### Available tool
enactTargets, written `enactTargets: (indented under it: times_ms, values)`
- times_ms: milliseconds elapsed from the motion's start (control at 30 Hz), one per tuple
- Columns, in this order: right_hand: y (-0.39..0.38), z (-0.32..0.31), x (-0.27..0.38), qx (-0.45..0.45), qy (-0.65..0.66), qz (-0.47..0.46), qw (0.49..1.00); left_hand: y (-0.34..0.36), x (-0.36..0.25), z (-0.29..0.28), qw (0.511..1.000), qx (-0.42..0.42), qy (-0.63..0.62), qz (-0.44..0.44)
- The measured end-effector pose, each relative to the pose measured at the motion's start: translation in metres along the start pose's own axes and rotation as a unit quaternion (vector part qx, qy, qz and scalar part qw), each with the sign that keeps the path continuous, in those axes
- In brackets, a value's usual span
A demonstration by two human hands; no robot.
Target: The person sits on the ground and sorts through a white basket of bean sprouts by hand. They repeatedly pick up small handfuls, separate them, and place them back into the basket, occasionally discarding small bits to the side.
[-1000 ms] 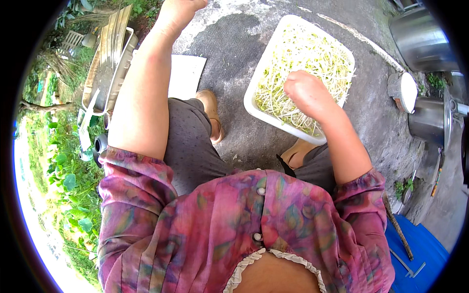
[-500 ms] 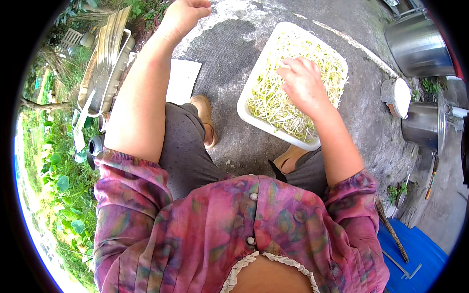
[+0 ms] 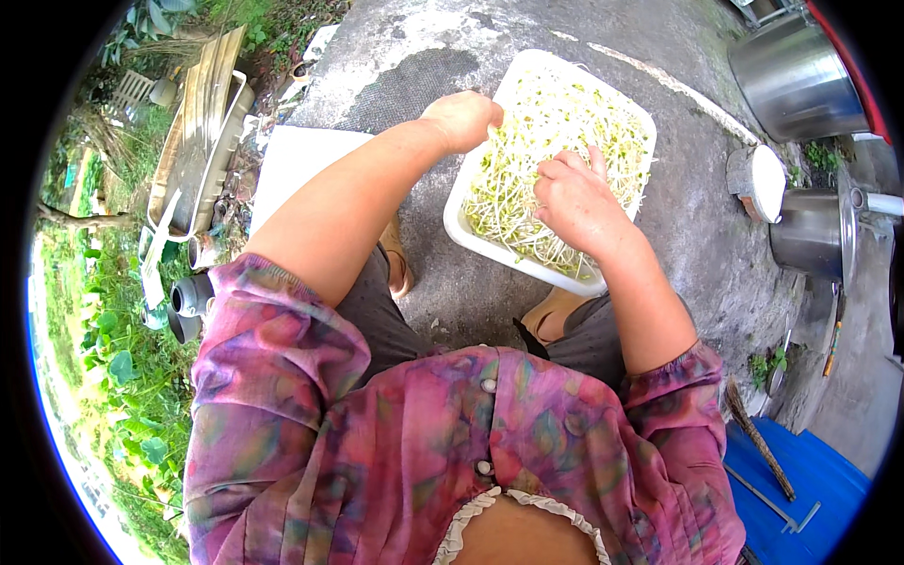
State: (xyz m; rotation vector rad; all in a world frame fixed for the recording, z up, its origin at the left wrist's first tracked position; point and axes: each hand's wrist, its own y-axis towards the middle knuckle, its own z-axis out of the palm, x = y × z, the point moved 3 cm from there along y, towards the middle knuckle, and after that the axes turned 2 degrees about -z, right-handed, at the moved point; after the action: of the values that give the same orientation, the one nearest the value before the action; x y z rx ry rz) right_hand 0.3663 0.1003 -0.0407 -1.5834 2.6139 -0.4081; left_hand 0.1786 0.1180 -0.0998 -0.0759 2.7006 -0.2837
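Observation:
A white plastic tub (image 3: 456,224) heaped with bean sprouts (image 3: 541,122), white stems with yellow-green heads, stands on the ground in front of my feet. My right hand (image 3: 582,205) is down on the heap, its fingers bent in around some sprouts while one finger sticks up. At the tub's left rim is my left hand (image 3: 461,121), its fingers curled together; whatever they may hold is too small to make out. Below my left forearm lies a flat white board or sheet (image 3: 299,160), partly covered by the arm.
Large metal pots (image 3: 796,75) stand at the right, near a round white-topped object (image 3: 758,184). A long weathered trough (image 3: 221,155) with boards in it lies at the left beside plants. At the lower right is a blue sheet (image 3: 819,471) with a stick on it.
My left hand has come down and right from the upper edge to the tub's left rim. My right hand remains over the sprouts, slightly lower, with its fingers repositioned.

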Motion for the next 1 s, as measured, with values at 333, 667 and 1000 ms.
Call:
enactTargets:
  times_ms: [333, 667, 1000]
  values:
    - [-0.006, -0.01, -0.035, -0.275, 0.233, -0.023, 0.933, -0.015, -0.038, -0.05, 0.997, -0.05, -0.01, 0.06]
    - [0.007, -0.004, -0.033, -0.224, 0.454, 0.116, 0.855, -0.049, -0.079, -0.064, 0.956, -0.183, -0.126, 0.192]
    - [0.004, -0.015, -0.03, -0.266, 0.378, 0.058, 0.885, -0.047, -0.075, -0.057, 0.972, -0.16, -0.091, 0.146]
